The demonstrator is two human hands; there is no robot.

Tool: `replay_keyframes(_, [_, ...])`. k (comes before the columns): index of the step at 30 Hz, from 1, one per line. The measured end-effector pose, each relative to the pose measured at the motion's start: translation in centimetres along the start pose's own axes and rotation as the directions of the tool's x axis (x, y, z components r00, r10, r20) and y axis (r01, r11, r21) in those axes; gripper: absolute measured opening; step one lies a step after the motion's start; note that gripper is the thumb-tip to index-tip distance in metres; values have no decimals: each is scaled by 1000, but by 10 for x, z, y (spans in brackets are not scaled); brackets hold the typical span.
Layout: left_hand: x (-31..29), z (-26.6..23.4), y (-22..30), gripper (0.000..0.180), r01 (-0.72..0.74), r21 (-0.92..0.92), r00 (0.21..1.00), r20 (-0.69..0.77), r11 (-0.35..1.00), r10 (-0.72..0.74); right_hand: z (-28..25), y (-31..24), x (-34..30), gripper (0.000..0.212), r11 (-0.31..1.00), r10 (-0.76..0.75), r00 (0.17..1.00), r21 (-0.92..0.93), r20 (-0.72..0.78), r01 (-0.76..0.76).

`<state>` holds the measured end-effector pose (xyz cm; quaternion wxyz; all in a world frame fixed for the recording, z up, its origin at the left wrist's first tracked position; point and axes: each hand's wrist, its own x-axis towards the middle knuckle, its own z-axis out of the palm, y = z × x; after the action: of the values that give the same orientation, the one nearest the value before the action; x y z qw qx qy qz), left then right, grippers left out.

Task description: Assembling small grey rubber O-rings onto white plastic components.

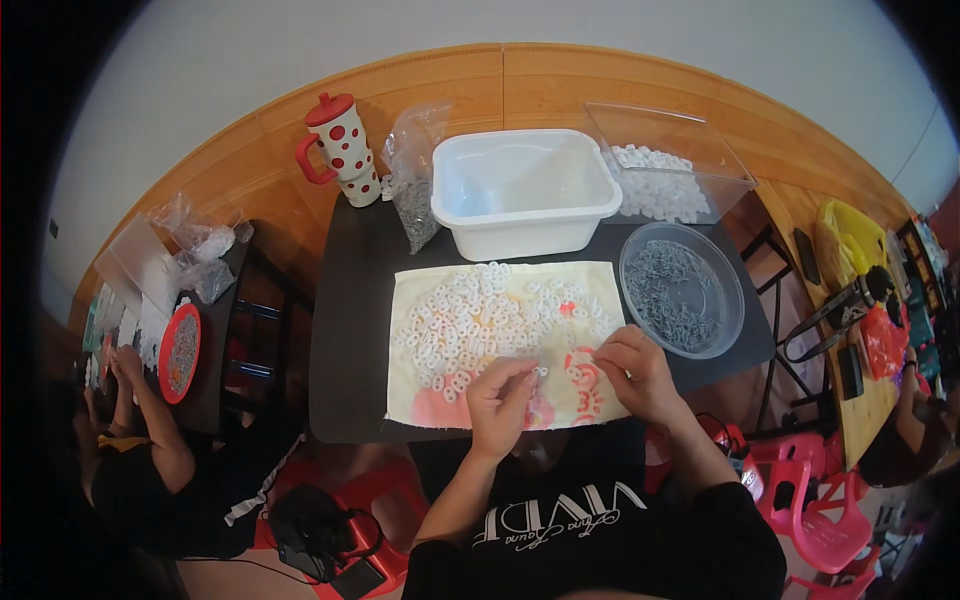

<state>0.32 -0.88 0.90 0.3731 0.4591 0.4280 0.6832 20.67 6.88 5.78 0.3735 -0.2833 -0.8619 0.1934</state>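
Note:
My left hand is closed in a pinch over the near edge of a cream patterned cloth, with a small white plastic piece at its fingertips. To its right, my right hand is also pinched closed above the cloth; whatever sits between its fingers is too small to make out. Many small white oval plastic pieces with holes lie spread over the cloth. Just beyond my right hand stands a round clear tub holding dark grey screw-like parts.
A white basin stands behind the cloth. Left of it are a bag of small grey parts and a spotted tumbler; right of it, a clear box holds white pieces. Another person works at a table with a red tray.

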Motion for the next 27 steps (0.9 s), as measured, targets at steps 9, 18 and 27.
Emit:
replay_keyframes(9, [-2, -1, -5, 17, 10, 24, 1000, 11, 1000, -10, 15, -11, -3, 17, 963, 0, 991, -268, 137, 36])
replay_keyframes(18, [-1, -1, -1, 16, 21, 53, 999, 28, 998, -23, 19, -6, 8, 14, 936, -49, 940, -312, 338, 161])
replay_keyframes(27, [-2, -1, -4, 15, 69, 4, 997, 32, 998, -70, 28, -7, 8, 16, 998, 51, 984, 11, 173, -54])
